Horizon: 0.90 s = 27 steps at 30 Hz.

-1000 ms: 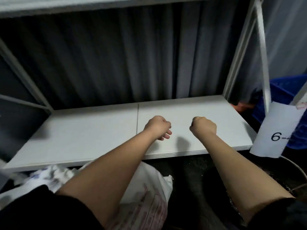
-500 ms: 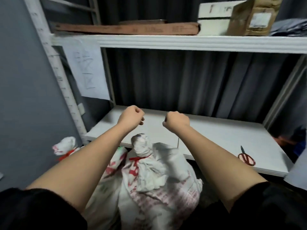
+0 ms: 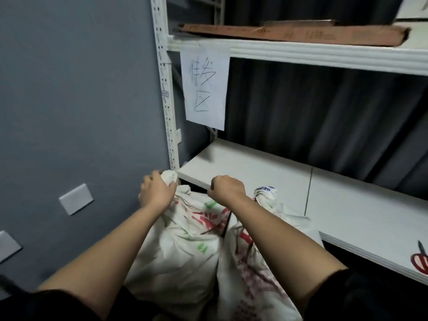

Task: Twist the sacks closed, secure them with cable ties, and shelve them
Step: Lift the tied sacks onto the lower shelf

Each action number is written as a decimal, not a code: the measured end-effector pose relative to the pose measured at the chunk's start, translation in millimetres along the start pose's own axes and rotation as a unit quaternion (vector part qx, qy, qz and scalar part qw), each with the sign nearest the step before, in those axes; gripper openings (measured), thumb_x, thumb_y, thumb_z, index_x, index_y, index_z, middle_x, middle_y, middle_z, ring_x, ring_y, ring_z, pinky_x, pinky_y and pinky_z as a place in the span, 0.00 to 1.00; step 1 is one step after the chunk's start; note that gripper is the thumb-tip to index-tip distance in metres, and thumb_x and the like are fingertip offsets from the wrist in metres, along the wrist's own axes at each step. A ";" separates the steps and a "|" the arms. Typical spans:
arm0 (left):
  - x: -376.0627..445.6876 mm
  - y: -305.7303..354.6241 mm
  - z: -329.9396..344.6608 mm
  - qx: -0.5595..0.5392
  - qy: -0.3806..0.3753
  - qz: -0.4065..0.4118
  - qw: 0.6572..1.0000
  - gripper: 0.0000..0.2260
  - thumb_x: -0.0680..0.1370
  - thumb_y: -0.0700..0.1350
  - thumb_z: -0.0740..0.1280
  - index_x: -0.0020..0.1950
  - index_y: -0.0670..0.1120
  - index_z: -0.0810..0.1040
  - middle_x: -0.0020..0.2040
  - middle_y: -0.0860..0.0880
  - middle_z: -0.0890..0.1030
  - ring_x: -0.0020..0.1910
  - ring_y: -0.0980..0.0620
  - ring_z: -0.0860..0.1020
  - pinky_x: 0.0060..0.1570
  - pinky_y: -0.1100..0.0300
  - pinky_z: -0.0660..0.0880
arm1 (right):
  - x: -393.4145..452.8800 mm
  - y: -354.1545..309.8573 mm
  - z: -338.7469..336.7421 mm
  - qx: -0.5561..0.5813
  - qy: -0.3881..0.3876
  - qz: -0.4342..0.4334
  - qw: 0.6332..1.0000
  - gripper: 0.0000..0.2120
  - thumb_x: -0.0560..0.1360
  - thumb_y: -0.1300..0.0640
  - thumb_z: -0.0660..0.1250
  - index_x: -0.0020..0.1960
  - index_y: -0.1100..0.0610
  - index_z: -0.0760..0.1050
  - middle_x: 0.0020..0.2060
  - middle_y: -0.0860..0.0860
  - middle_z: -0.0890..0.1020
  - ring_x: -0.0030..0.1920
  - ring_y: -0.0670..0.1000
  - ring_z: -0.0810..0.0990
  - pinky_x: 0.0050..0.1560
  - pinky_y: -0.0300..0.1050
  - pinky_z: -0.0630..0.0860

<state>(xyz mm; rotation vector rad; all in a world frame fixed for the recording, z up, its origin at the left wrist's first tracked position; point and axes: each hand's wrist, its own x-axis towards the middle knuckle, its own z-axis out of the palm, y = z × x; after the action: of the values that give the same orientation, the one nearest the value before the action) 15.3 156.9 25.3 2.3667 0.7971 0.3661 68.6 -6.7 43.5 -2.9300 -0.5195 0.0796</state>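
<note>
While the twisted neck of the left sack (image 3: 183,246) is gripped by the left hand (image 3: 155,192) at centre left of the frame, just beside the lower shelf (image 3: 254,172), the right hand (image 3: 228,188) is held as a fist at centre, nothing visibly held in it. The shelving step is judged to be in hand; a lift onto the lower shelf is called for next, the right sack (image 3: 259,262) standing alongside, its neck already bunched. Half a second earlier both fists were raised clear of the sacks, and the view has since been swung left, the scissors (image 3: 420,260) now shown at the right edge.
</note>
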 end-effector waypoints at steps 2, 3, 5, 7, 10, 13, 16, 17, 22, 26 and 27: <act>-2.0 -14.5 10.5 0.020 0.004 0.007 1.000 0.19 0.76 0.48 0.65 0.66 0.45 0.70 0.66 0.40 0.69 0.65 0.39 0.69 0.62 0.48 0.67 | 3.3 -2.3 14.8 0.018 0.064 -0.004 0.998 0.13 0.77 0.55 0.59 0.58 0.57 0.75 0.55 0.56 0.81 0.55 0.59 0.79 0.46 0.46 0.70; -4.0 -17.1 16.9 0.017 0.002 0.031 0.999 0.16 0.76 0.47 0.65 0.63 0.45 0.72 0.64 0.41 0.70 0.62 0.40 0.71 0.60 0.49 0.68 | 4.2 -1.0 19.8 0.018 0.112 -0.009 0.993 0.13 0.77 0.55 0.59 0.58 0.57 0.75 0.54 0.56 0.81 0.55 0.59 0.78 0.48 0.47 0.70; -6.6 -14.6 32.6 -0.014 -0.040 0.094 0.995 0.12 0.76 0.45 0.64 0.58 0.45 0.75 0.60 0.43 0.74 0.55 0.43 0.76 0.56 0.53 0.72 | 9.4 8.0 26.4 -0.035 0.173 -0.012 0.984 0.14 0.76 0.53 0.60 0.59 0.57 0.73 0.55 0.55 0.80 0.57 0.58 0.75 0.54 0.50 0.68; -9.7 -5.8 51.5 -0.030 -0.117 0.135 0.983 0.12 0.75 0.44 0.65 0.58 0.45 0.75 0.57 0.44 0.76 0.53 0.46 0.77 0.54 0.55 0.73 | 13.0 24.6 22.9 -0.119 0.143 0.001 0.983 0.20 0.75 0.49 0.61 0.64 0.56 0.69 0.60 0.54 0.75 0.62 0.57 0.70 0.64 0.54 0.62; -12.0 7.9 78.8 0.028 -0.236 0.142 0.961 0.22 0.73 0.49 0.68 0.65 0.46 0.71 0.63 0.44 0.72 0.60 0.45 0.75 0.61 0.53 0.72 | 17.7 51.6 3.8 -0.202 -0.023 0.085 0.975 0.36 0.72 0.36 0.62 0.73 0.54 0.60 0.71 0.55 0.65 0.73 0.60 0.57 0.71 0.66 0.50; -16.2 16.6 98.1 0.072 -0.331 0.172 0.925 0.32 0.72 0.52 0.71 0.73 0.46 0.64 0.69 0.42 0.66 0.66 0.43 0.70 0.65 0.55 0.68 | 22.3 75.8 -17.4 -0.168 -0.165 0.184 0.954 0.50 0.64 0.31 0.69 0.76 0.53 0.54 0.74 0.56 0.60 0.74 0.65 0.56 0.68 0.70 0.55; -19.8 23.5 114.0 0.086 -0.403 0.207 0.887 0.42 0.69 0.53 0.75 0.77 0.47 0.55 0.73 0.41 0.62 0.71 0.43 0.65 0.68 0.53 0.66 | 13.6 96.5 -39.3 -0.063 -0.298 0.221 0.926 0.50 0.62 0.38 0.76 0.74 0.56 0.58 0.70 0.56 0.68 0.67 0.63 0.69 0.60 0.55 0.69; -21.3 25.9 119.9 0.094 -0.422 0.213 0.876 0.45 0.69 0.53 0.75 0.77 0.47 0.52 0.74 0.42 0.62 0.71 0.43 0.64 0.68 0.52 0.66 | 6.2 99.4 -42.2 -0.040 -0.330 0.203 0.921 0.42 0.67 0.44 0.75 0.73 0.58 0.60 0.69 0.57 0.69 0.65 0.62 0.72 0.55 0.50 0.71; -34.3 34.1 153.2 0.063 -0.470 0.215 0.854 0.57 0.61 0.56 0.79 0.78 0.50 0.45 0.77 0.44 0.58 0.73 0.45 0.62 0.71 0.51 0.64 | -8.9 117.7 -26.2 0.071 -0.241 0.190 0.949 0.30 0.68 0.58 0.75 0.63 0.62 0.62 0.52 0.61 0.74 0.52 0.63 0.80 0.50 0.56 0.81; -49.3 22.4 174.5 0.037 -0.459 0.154 0.874 0.66 0.55 0.61 0.79 0.78 0.48 0.38 0.78 0.44 0.55 0.75 0.45 0.59 0.72 0.50 0.62 | -14.5 135.5 -36.6 0.106 -0.066 0.155 0.980 0.36 0.64 0.49 0.76 0.66 0.55 0.62 0.61 0.55 0.70 0.54 0.59 0.78 0.52 0.51 0.78; -52.5 19.6 177.5 0.017 -0.454 0.134 0.881 0.68 0.52 0.62 0.79 0.78 0.49 0.37 0.78 0.44 0.54 0.75 0.45 0.58 0.72 0.50 0.61 | -17.3 139.2 -40.4 0.126 -0.010 0.147 0.981 0.36 0.65 0.49 0.75 0.67 0.54 0.62 0.62 0.55 0.70 0.56 0.59 0.76 0.53 0.49 0.76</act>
<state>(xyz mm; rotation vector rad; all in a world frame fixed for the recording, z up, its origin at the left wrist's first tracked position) 59.5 30.3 -103.7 2.2948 0.0250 -0.6380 102.5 -147.8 59.9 -2.7331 -0.0660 0.1968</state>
